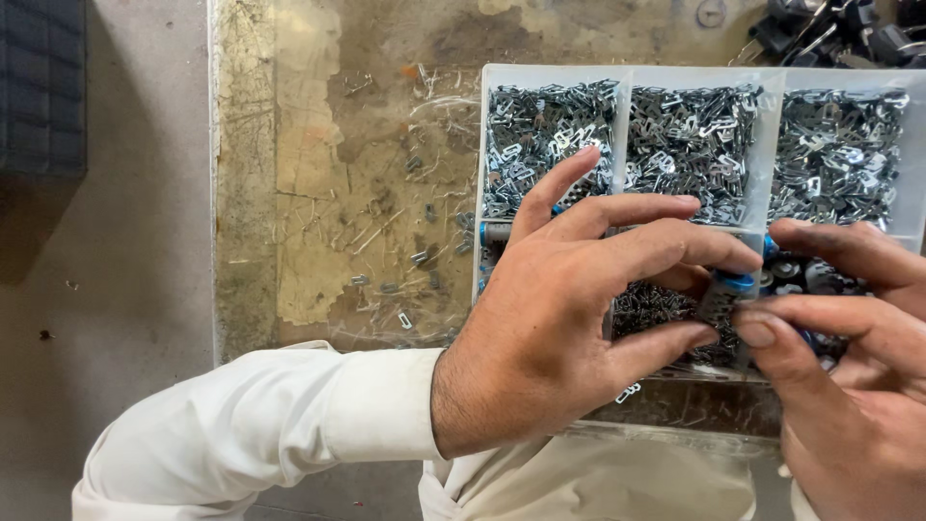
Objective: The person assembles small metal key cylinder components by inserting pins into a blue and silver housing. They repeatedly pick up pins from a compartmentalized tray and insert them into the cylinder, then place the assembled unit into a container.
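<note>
1. Both hands met just above the near edge of the tray: the left hand (569, 318) had its thumb and fingers closed around a small dark part with a blue end (735, 289), and the right hand (849, 386) pinched the same piece from the other side with thumb and forefinger.
2. That part sat between the fingertips, over the tray's near row – held up, not resting in a compartment.
3. As a judgement, the work was mid-way: the piece was in hand and being fitted or adjusted, and nothing showed it finished or set down.
4. Under the hands lay a white compartment tray (555, 71). Its far row had three bins heaped with small silver metal clips (690, 135).
5. The near row was mostly hidden by the hands; darker small parts (656, 304) showed in one bin, and more blue-tipped pieces at the right.
6. Left of the tray, loose clips (405, 318) lay scattered on the worn workbench (318, 174) – well apart from the grip.
7. Black components (830, 29) were piled at the far right corner.
</note>
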